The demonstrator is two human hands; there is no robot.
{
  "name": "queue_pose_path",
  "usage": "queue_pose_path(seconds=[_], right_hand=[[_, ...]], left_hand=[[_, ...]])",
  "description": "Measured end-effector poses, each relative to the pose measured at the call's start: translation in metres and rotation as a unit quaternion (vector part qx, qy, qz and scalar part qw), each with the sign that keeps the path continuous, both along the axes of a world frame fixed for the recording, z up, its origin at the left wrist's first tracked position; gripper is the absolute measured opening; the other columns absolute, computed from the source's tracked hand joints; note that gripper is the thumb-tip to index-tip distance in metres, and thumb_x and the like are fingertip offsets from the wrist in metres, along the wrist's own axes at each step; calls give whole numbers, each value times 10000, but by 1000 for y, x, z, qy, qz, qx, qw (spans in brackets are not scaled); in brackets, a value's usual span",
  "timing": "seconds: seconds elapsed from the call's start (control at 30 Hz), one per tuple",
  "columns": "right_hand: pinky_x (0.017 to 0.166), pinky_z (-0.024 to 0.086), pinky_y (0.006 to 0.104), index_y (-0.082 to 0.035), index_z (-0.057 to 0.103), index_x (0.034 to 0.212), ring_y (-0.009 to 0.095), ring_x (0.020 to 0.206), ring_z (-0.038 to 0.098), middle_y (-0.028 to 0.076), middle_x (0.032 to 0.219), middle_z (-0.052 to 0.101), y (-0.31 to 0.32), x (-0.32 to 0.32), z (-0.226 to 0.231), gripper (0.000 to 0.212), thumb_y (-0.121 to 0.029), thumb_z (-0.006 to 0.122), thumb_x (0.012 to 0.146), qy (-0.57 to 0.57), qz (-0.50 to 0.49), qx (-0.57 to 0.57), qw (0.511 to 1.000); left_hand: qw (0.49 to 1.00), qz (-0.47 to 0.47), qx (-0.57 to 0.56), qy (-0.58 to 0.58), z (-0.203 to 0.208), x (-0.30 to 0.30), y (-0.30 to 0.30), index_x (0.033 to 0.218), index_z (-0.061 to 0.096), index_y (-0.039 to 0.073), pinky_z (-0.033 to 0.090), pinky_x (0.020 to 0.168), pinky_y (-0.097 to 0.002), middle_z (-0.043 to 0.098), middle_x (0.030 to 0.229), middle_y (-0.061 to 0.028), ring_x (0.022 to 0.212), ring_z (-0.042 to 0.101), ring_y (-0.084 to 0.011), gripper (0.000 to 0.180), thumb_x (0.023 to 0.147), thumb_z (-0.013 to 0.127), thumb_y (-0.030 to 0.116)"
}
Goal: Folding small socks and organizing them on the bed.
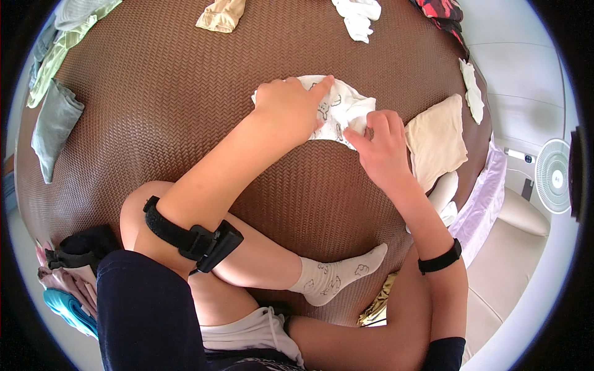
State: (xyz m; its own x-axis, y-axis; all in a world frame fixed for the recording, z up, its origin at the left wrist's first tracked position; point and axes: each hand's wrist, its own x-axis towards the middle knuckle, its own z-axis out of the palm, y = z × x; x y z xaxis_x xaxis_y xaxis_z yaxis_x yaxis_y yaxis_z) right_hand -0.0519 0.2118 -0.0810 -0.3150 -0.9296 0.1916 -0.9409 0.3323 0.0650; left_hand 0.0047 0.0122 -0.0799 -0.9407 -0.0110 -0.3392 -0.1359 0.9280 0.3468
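A small white garment with grey cartoon print [337, 111] lies on the brown woven mat, partly bunched; its exact kind is hard to tell. Across its left part rests my left hand [289, 111], index finger stretched along the upper edge and thumb apart below. The other fingers of that hand bend down past the left edge, where a bit of white cloth shows. My right hand [385, 145] pinches the lower right corner between thumb and fingers, and the fabric wrinkles there.
Around the brown mat [185, 80] lie a tan cloth [221, 15], a white cloth [359, 18], a beige cloth [438, 139] and a grey-green cloth [55, 127]. Dark and coloured clothes [74, 272] are heaped lower left. At right stands a white fan [552, 176].
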Motion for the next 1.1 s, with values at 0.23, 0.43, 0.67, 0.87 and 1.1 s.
queue_pose_path(seconds=[0.23, 0.43, 0.67, 0.87, 1.1], right_hand=[[785, 448, 362, -85, 607, 894, 264, 911, 510, 83, 953, 477, -9, 10, -3, 224, -106, 609, 671, -64, -31, 22, 997], [818, 451, 368, -85, 559, 1041, 255, 965, 529, 89, 1047, 500, -16, 8, -3, 331, -61, 591, 713, -96, 15, -23, 995], [849, 447, 393, -82, 555, 1032, 288, 1009, 531, 120, 1154, 501, -13, 9, -7, 309, 6, 583, 737, -311, -45, -95, 945], [863, 428, 411, -139, 601, 1024, 340, 1063, 487, 114, 1173, 491, -19, 8, -2, 285, -34, 603, 759, -195, -47, -72, 977], [873, 441, 410, -133, 600, 1053, 348, 1096, 470, 128, 1248, 444, -23, 13, -7, 307, -46, 607, 758, -175, -75, -23, 981]], left_hand=[[1000, -4, -7, 4, -3, -1, 2, 1376, 288, 276, 492, 745, -411, 578, 1000, -178, 900, 600, -320, 676, 791, 609, 386], [1000, -4, -17, 23, -4, 0, 2, 1370, 305, 269, 498, 718, -407, 584, 959, -174, 862, 611, -319, 656, 796, 600, 389], [999, -4, -9, 40, -5, 1, 0, 1368, 309, 266, 503, 708, -400, 589, 944, -177, 847, 615, -319, 671, 781, 617, 369], [999, -13, 2, 51, -8, 1, -2, 1370, 308, 241, 505, 714, -403, 597, 941, -179, 851, 614, -327, 674, 780, 619, 338], [999, -19, -17, 37, -9, 0, -2, 1370, 308, 231, 508, 710, -403, 599, 942, -186, 844, 617, -327, 632, 807, 590, 293]])
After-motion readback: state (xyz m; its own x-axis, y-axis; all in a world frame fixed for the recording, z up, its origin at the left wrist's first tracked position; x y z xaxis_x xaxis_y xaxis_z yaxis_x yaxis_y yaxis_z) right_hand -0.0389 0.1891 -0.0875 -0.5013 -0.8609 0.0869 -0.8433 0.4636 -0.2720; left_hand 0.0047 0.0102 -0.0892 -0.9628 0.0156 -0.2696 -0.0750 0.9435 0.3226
